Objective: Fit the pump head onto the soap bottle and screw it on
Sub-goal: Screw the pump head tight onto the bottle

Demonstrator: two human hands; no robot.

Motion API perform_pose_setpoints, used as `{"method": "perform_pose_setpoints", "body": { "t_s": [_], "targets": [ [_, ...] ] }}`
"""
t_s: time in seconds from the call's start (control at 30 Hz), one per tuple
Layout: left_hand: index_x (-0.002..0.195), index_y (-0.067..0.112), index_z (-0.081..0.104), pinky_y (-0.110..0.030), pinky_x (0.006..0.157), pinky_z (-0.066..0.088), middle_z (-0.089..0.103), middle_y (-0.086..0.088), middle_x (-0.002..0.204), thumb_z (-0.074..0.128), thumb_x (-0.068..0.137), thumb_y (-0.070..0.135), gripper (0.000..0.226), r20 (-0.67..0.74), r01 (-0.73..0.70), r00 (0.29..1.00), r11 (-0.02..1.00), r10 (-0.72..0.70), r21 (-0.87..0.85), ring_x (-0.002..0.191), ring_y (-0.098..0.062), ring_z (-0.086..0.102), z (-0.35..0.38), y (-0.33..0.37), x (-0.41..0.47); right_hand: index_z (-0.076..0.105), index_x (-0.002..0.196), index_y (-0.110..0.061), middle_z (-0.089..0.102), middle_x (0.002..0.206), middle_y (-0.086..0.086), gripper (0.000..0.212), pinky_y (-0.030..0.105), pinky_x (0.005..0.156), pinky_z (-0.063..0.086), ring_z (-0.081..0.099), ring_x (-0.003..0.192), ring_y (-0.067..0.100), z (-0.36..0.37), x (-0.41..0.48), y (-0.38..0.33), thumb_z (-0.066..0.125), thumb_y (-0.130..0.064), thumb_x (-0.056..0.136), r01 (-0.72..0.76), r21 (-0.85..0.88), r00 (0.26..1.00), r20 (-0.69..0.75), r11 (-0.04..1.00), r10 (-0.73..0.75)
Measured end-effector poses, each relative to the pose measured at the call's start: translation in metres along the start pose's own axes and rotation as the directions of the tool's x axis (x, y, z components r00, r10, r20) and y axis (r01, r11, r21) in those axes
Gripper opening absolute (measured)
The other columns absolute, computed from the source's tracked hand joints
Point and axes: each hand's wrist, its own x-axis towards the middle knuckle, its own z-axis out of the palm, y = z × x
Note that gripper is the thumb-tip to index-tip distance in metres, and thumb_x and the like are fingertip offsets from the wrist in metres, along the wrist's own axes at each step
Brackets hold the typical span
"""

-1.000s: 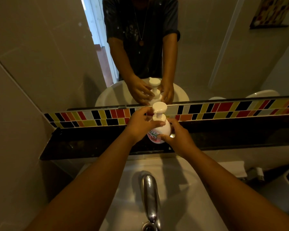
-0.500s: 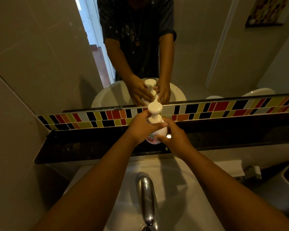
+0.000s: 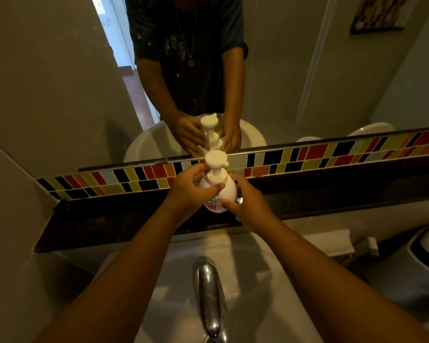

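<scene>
A white soap bottle [image 3: 227, 190] with a pink label stands upright on the dark ledge [image 3: 109, 219] behind the sink. The white pump head [image 3: 216, 160] sits on its neck. My left hand [image 3: 191, 188] wraps the neck and shoulder of the bottle just under the pump head, thumb across the front. My right hand [image 3: 248, 200] grips the lower right side of the bottle body. Most of the bottle's left side is hidden by my fingers. The mirror above repeats both hands and the bottle.
A chrome faucet [image 3: 209, 298] rises from the white sink [image 3: 270, 280] below my arms. A strip of coloured tiles [image 3: 332, 157] runs under the mirror [image 3: 307, 82]. A folded white cloth [image 3: 332, 241] lies right of the sink, beside a dark bin [image 3: 426, 253].
My left thumb has shifted across the bottle's neck and the pump spout now points more to the right. The bottle stays on the ledge.
</scene>
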Motion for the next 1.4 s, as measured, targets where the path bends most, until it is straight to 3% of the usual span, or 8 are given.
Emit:
{"method": "perform_pose_setpoints", "body": {
  "t_s": [0.23, 0.53, 0.63, 0.8, 0.97, 1.13, 1.23, 1.4],
  "targets": [
    [0.128, 0.012, 0.056, -0.040, 0.094, 0.052, 0.063, -0.007, 0.125, 0.082, 0.072, 0.026, 0.063, -0.082, 0.088, 0.993, 0.996, -0.091, -0.032, 0.114, -0.023, 0.059, 0.017, 0.007, 0.012, 0.043, 0.128, -0.031, 0.056, 0.131, 0.003, 0.062, 0.038, 0.089, 0.053, 0.056, 0.114, 0.022, 0.000, 0.000, 0.001, 0.075, -0.031, 0.074, -0.001, 0.038, 1.000, 0.002, 0.999, 0.001],
    [0.132, 0.015, 0.054, -0.036, 0.091, 0.052, 0.060, -0.006, 0.133, 0.076, 0.078, 0.019, 0.059, -0.021, 0.106, 0.994, 0.994, -0.106, 0.016, 0.120, -0.024, 0.057, 0.001, 0.007, 0.010, 0.042, 0.130, -0.028, 0.055, 0.134, 0.004, 0.064, 0.045, 0.094, 0.052, 0.055, 0.116, 0.024, -0.001, 0.000, 0.001, 0.075, -0.027, 0.075, -0.014, 0.031, 1.000, 0.020, 0.999, 0.013],
    [0.136, 0.017, 0.049, -0.024, 0.083, 0.049, 0.057, -0.006, 0.136, 0.072, 0.082, 0.019, 0.059, 0.026, 0.090, 0.995, 0.994, -0.092, 0.057, 0.122, -0.024, 0.054, -0.002, 0.008, 0.010, 0.041, 0.130, -0.028, 0.054, 0.134, 0.004, 0.064, 0.044, 0.095, 0.052, 0.055, 0.118, 0.024, -0.003, 0.000, 0.000, 0.074, -0.026, 0.076, -0.023, 0.054, 0.998, 0.053, 0.998, 0.020],
    [0.132, 0.014, 0.051, -0.037, 0.095, 0.049, 0.058, -0.007, 0.133, 0.078, 0.076, 0.022, 0.062, -0.074, 0.075, 0.995, 0.994, -0.069, 0.085, 0.121, -0.025, 0.055, 0.009, 0.009, 0.009, 0.043, 0.129, -0.028, 0.055, 0.133, 0.003, 0.064, 0.041, 0.093, 0.052, 0.056, 0.118, 0.024, -0.003, 0.004, -0.005, 0.075, -0.024, 0.075, -0.059, 0.088, 0.995, 0.086, 0.994, 0.052],
    [0.126, 0.015, 0.056, -0.041, 0.092, 0.052, 0.060, -0.007, 0.130, 0.081, 0.072, 0.027, 0.061, -0.244, 0.118, 0.964, 0.993, -0.108, 0.027, 0.118, -0.025, 0.056, 0.022, 0.000, 0.006, 0.043, 0.129, -0.020, 0.054, 0.121, -0.003, 0.069, 0.031, 0.087, 0.047, 0.051, 0.106, 0.015, 0.007, 0.005, -0.010, 0.079, -0.022, 0.070, -0.080, 0.084, 0.996, 0.037, 0.993, 0.078],
    [0.129, 0.013, 0.055, -0.036, 0.094, 0.050, 0.061, -0.009, 0.131, 0.078, 0.076, 0.025, 0.059, -0.165, 0.019, 0.986, 0.998, -0.009, 0.060, 0.119, -0.023, 0.056, 0.014, -0.007, 0.008, 0.045, 0.127, -0.023, 0.057, 0.129, 0.003, 0.063, 0.011, 0.070, 0.042, 0.051, 0.102, 0.010, 0.004, 0.010, -0.004, 0.077, -0.023, 0.072, -0.063, 0.059, 0.997, 0.055, 0.996, 0.060],
    [0.131, 0.014, 0.052, -0.029, 0.090, 0.049, 0.059, -0.007, 0.133, 0.076, 0.078, 0.022, 0.060, -0.058, 0.016, 0.998, 0.998, -0.012, 0.054, 0.118, -0.019, 0.055, 0.007, -0.005, 0.013, 0.045, 0.128, -0.023, 0.056, 0.130, 0.003, 0.062, 0.025, 0.082, 0.048, 0.054, 0.105, 0.014, -0.002, 0.014, -0.003, 0.075, -0.024, 0.074, -0.043, 0.016, 0.995, 0.096, 0.999, 0.041],
    [0.135, 0.018, 0.048, -0.041, 0.097, 0.051, 0.058, -0.006, 0.135, 0.077, 0.077, 0.022, 0.065, 0.076, 0.048, 0.996, 0.997, -0.052, 0.060, 0.122, -0.024, 0.055, -0.005, -0.001, 0.022, 0.043, 0.129, -0.023, 0.056, 0.131, 0.004, 0.064, 0.038, 0.092, 0.051, 0.057, 0.113, 0.022, -0.006, 0.017, -0.003, 0.076, -0.025, 0.074, -0.048, -0.007, 0.986, 0.159, 0.999, 0.048]
  ]
}}
